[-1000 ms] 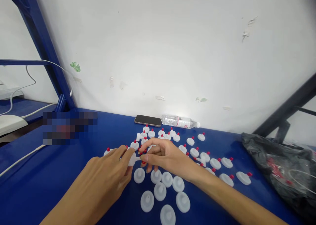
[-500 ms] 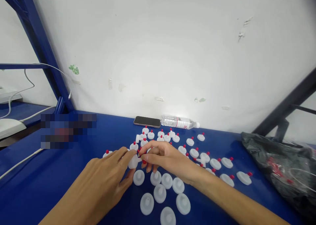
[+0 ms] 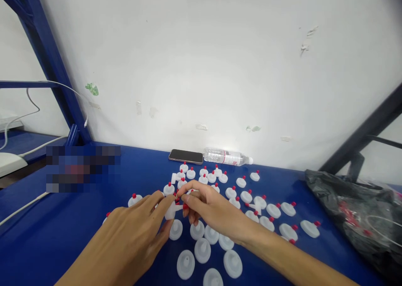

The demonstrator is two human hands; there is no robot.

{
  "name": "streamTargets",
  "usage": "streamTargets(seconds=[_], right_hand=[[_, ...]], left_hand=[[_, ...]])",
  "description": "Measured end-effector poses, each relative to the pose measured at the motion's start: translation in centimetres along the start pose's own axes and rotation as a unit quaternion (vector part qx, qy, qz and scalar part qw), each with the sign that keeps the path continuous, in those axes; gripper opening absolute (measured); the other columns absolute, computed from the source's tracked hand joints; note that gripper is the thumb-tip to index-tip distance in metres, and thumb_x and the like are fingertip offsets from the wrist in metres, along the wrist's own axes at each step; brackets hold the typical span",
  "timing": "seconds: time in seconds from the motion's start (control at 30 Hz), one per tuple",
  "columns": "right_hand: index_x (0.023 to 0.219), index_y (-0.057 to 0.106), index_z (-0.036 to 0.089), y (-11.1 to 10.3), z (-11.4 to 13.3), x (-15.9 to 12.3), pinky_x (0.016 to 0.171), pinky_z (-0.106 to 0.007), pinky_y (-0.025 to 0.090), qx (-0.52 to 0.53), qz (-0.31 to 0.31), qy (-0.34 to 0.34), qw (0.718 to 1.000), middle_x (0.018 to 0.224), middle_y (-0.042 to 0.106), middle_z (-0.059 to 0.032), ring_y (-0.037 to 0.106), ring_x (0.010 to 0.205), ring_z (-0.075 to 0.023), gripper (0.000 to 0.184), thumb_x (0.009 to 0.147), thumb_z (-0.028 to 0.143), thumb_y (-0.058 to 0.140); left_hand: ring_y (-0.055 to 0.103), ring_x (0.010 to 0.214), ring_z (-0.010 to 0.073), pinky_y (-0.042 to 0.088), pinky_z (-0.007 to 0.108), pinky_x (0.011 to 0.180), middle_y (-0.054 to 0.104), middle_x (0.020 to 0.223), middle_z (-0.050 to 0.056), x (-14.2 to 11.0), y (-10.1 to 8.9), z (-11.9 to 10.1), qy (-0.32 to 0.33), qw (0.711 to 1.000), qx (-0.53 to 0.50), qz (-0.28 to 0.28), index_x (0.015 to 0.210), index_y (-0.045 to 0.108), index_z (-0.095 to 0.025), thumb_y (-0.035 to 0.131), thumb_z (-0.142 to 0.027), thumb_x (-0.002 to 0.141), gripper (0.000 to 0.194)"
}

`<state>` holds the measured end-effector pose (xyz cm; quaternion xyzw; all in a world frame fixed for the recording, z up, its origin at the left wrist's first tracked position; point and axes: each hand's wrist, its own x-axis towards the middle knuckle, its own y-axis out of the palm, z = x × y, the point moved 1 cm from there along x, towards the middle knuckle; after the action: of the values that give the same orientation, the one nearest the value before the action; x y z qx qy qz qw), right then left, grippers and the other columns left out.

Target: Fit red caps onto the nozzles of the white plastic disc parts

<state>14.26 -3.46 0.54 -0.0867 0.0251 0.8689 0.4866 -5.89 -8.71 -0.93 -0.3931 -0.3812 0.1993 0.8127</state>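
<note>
My left hand (image 3: 135, 231) grips a translucent white nozzle cap (image 3: 170, 211) by its round base, between thumb and fingers. The spout points right, towards my right hand (image 3: 210, 206). There, thumb and forefinger are pinched at a small red tip cap (image 3: 185, 206), which sits at the spout's end. Whether it is fully seated I cannot tell. Under and in front of the hands lie several bare nozzle caps (image 3: 202, 250) with spouts upward. Beyond them and to the right, several nozzle caps with red tips (image 3: 274, 210) are spread over the blue table (image 3: 141, 164).
A phone (image 3: 186, 156) and a clear water bottle (image 3: 228, 156) lie against the wall. At the right edge is a dark plastic bag (image 3: 333, 198) with red pieces in it. A white cable (image 3: 25, 209) runs along the left, near a blue post (image 3: 59, 64).
The red tip cap now shows at the spout's end, where fingers covered most of it before. The held nozzle cap has turned slightly. The view has shifted a little.
</note>
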Motion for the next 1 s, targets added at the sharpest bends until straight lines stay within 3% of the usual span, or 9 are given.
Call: streamTargets(seconds=[0.1, 0.27, 0.37, 0.47, 0.57, 0.73, 0.87, 1.0], right_hand=[[0.119, 0.066, 0.021, 0.1, 0.2, -0.3, 0.066, -0.022, 0.049, -0.006, -0.018, -0.005, 1.000, 0.078, 0.063, 0.0049, 0.059, 0.065, -0.0088, 0.015, 0.111, 0.031, 0.059], [0.119, 0.065, 0.023, 0.7, 0.7, -0.9, 0.075, -0.025, 0.054, -0.029, -0.039, -0.029, 0.998, 0.086, 0.060, 0.0027, 0.063, 0.079, -0.0127, 0.029, 0.112, 0.050, 0.056], [0.119, 0.064, 0.024, 1.1, 0.5, -1.0, 0.084, -0.031, 0.058, 0.024, -0.009, -0.051, 0.998, 0.091, 0.061, 0.0004, 0.067, 0.084, -0.0159, 0.036, 0.112, 0.057, 0.051], [0.122, 0.062, 0.025, 1.5, 0.0, -1.0, 0.082, -0.034, 0.058, 0.082, 0.015, -0.057, 0.995, 0.088, 0.060, 0.0011, 0.066, 0.077, -0.0169, 0.039, 0.110, 0.060, 0.051], [0.125, 0.061, 0.028, 1.5, -0.5, -1.2, 0.075, -0.031, 0.053, 0.049, -0.008, -0.081, 0.995, 0.082, 0.055, 0.0030, 0.057, 0.072, -0.0162, 0.035, 0.109, 0.058, 0.053], [0.127, 0.058, 0.028, 1.5, -0.4, -1.9, 0.057, -0.027, 0.032, -0.040, -0.040, -0.112, 0.992, 0.075, 0.045, 0.0059, 0.037, 0.063, -0.0143, 0.035, 0.110, 0.057, 0.050], [0.129, 0.053, 0.026, 1.5, -0.3, -2.3, 0.058, -0.027, 0.031, -0.022, -0.015, -0.130, 0.991, 0.074, 0.047, 0.0070, 0.035, 0.062, -0.0131, 0.045, 0.109, 0.066, 0.048], [0.130, 0.051, 0.026, 1.5, -0.7, -2.2, 0.060, -0.026, 0.032, -0.004, -0.015, -0.126, 0.992, 0.075, 0.046, 0.0073, 0.038, 0.065, -0.0130, 0.047, 0.108, 0.068, 0.050]], left_hand=[[0.084, 0.087, 0.0354, 0.061, 0.035, 0.048, 0.085, 0.112, 0.010, 0.3, 0.0, 0.1, 0.023, 0.999, 0.019, -0.013, 0.102, 0.084, -0.028, 0.045, -0.006, 0.094, 0.045], [0.083, 0.075, 0.0304, 0.062, 0.034, 0.047, 0.084, 0.114, 0.010, 0.8, -0.2, 0.4, -0.047, 0.996, -0.069, 0.044, 0.117, 0.081, -0.028, 0.048, -0.026, 0.107, 0.034], [0.083, 0.077, 0.0261, 0.058, 0.028, 0.044, 0.083, 0.116, 0.010, 0.9, 0.2, 0.2, -0.070, 0.993, -0.099, -0.009, 0.120, 0.079, -0.027, 0.038, -0.035, 0.113, 0.042], [0.080, 0.071, 0.0206, 0.052, 0.025, 0.041, 0.079, 0.108, 0.006, 0.7, 0.6, -0.1, -0.101, 0.983, -0.146, -0.049, 0.122, 0.075, -0.028, 0.027, -0.042, 0.116, 0.051], [0.075, 0.065, 0.0155, 0.050, 0.024, 0.043, 0.074, 0.110, 0.004, 0.4, 0.7, -0.6, -0.139, 0.969, -0.199, -0.046, 0.121, 0.073, -0.028, 0.035, -0.047, 0.114, 0.043], [0.076, 0.075, 0.0150, 0.053, 0.025, 0.052, 0.070, 0.119, 0.002, 0.2, 1.0, -1.3, -0.151, 0.952, -0.264, -0.022, 0.122, 0.070, -0.032, 0.047, -0.046, 0.111, 0.029], [0.071, 0.071, 0.0131, 0.055, 0.024, 0.057, 0.069, 0.114, 0.000, 0.5, 1.3, -1.5, -0.195, 0.922, -0.334, -0.005, 0.122, 0.070, -0.034, 0.064, -0.048, 0.103, 0.024], [0.056, 0.056, 0.0095, 0.050, 0.022, 0.050, 0.068, 0.101, -0.003, 0.8, 1.1, -1.8, -0.237, 0.895, -0.379, -0.005, 0.117, 0.073, -0.034, 0.069, -0.049, 0.099, 0.024]])
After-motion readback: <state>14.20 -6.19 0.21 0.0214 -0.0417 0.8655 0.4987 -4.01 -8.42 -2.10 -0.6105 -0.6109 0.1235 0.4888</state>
